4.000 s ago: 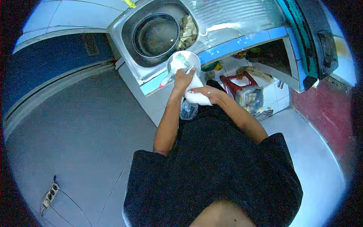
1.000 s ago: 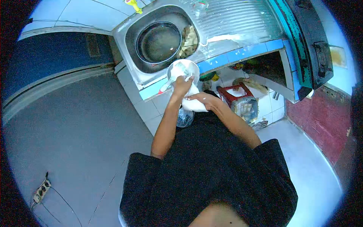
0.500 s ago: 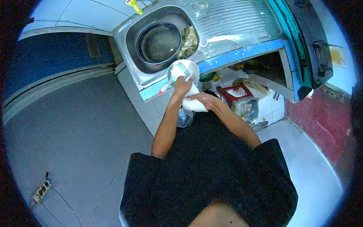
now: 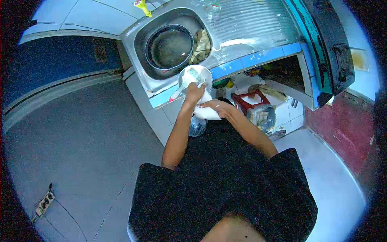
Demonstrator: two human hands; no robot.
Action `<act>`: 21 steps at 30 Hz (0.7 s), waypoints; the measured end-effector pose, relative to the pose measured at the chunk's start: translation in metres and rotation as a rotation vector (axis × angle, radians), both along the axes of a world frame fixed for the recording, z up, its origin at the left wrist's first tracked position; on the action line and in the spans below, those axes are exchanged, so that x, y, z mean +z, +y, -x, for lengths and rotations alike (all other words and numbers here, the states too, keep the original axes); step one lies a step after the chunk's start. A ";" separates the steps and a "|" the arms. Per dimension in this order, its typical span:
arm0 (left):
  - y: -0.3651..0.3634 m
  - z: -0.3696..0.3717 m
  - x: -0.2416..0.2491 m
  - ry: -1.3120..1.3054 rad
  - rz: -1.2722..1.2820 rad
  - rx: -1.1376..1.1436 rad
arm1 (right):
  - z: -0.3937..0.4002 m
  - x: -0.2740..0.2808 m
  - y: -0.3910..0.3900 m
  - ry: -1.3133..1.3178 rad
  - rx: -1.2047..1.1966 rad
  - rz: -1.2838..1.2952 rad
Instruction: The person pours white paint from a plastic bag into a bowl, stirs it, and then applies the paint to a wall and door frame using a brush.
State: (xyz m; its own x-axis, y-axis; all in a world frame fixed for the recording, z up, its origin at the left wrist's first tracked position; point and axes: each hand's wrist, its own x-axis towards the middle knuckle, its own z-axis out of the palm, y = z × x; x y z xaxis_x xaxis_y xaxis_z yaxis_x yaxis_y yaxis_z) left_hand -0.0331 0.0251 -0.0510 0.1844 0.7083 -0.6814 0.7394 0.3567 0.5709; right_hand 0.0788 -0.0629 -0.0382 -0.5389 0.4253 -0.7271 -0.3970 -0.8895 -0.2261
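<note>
At the sink's front edge, a round white bowl (image 4: 206,74) stands below the camera, with whitish and green material showing inside it. A white plastic bag (image 4: 207,113) runs from the bowl down toward my black shirt, and a red-tipped corner sticks out at the left. My left hand (image 4: 194,92) is closed on the bag's upper part, right at the bowl. Lower down, my right hand (image 4: 216,106) wraps round the bag's bulging lower part, its fingers partly hidden. The bag's contents cannot be made out.
A dark basin (image 4: 169,46) sits in the steel sink (image 4: 139,68) beside a crumpled beige cloth (image 4: 201,46). White residue (image 4: 238,41) streaks the ridged drainboard. Clear plastic (image 4: 197,126) hangs below the bag. A red stool (image 4: 250,99) and a teal-edged stove (image 4: 322,52) are at right.
Both hands stay on the white bag in nearly the same place. The view has shifted very slightly.
</note>
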 end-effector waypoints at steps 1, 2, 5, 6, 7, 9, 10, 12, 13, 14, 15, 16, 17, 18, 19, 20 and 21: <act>-0.002 0.000 -0.001 0.000 0.000 0.000 | -0.001 -0.001 0.000 0.000 0.000 0.000; -0.005 0.000 -0.002 -0.043 -0.075 0.039 | -0.002 -0.001 0.000 0.003 0.010 0.014; -0.007 -0.006 0.011 -0.055 -0.182 0.064 | 0.001 -0.022 -0.006 0.003 0.015 0.026; -0.007 -0.007 0.012 -0.024 -0.214 0.051 | 0.002 -0.025 -0.006 0.000 0.011 0.024; -0.007 -0.007 0.013 -0.024 -0.214 0.050 | 0.002 -0.027 -0.006 0.001 0.010 0.024; -0.005 -0.008 0.017 0.006 -0.192 0.020 | 0.002 -0.025 -0.005 0.000 0.010 0.021; -0.005 -0.009 0.020 0.007 -0.191 0.020 | 0.001 -0.021 -0.004 0.000 0.010 0.022; -0.004 -0.011 0.026 -0.008 -0.088 0.072 | -0.001 -0.012 -0.001 -0.023 0.041 0.047; -0.004 -0.008 0.017 -0.007 -0.088 0.071 | -0.001 -0.014 -0.003 -0.022 0.041 0.047; -0.004 -0.005 0.002 -0.022 -0.092 0.063 | -0.001 -0.018 -0.004 0.024 0.015 0.033; -0.004 -0.005 -0.003 -0.037 -0.096 0.055 | -0.001 -0.017 -0.004 0.070 -0.009 0.019; -0.005 -0.004 -0.007 -0.037 -0.096 0.055 | -0.001 -0.016 -0.004 0.070 -0.009 0.019; -0.007 -0.002 -0.011 -0.016 -0.130 0.043 | -0.001 -0.015 -0.004 0.035 0.013 0.023; -0.007 -0.003 -0.008 0.004 -0.164 0.031 | -0.002 -0.014 -0.003 0.000 0.036 0.026; -0.006 -0.004 -0.006 0.004 -0.165 0.032 | -0.002 -0.014 -0.003 0.000 0.036 0.026; -0.006 -0.004 -0.003 -0.030 -0.120 0.057 | -0.002 -0.013 -0.003 0.007 0.028 0.026; -0.005 -0.004 -0.001 -0.065 -0.076 0.083 | -0.001 -0.012 -0.002 0.015 0.020 0.026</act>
State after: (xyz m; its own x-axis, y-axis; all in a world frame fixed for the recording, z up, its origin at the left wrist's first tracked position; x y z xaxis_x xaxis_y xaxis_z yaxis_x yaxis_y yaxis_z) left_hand -0.0288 0.0196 -0.0522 0.1651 0.7721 -0.6137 0.6700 0.3688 0.6442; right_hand 0.0802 -0.0652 -0.0503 -0.5581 0.3958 -0.7293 -0.3827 -0.9026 -0.1970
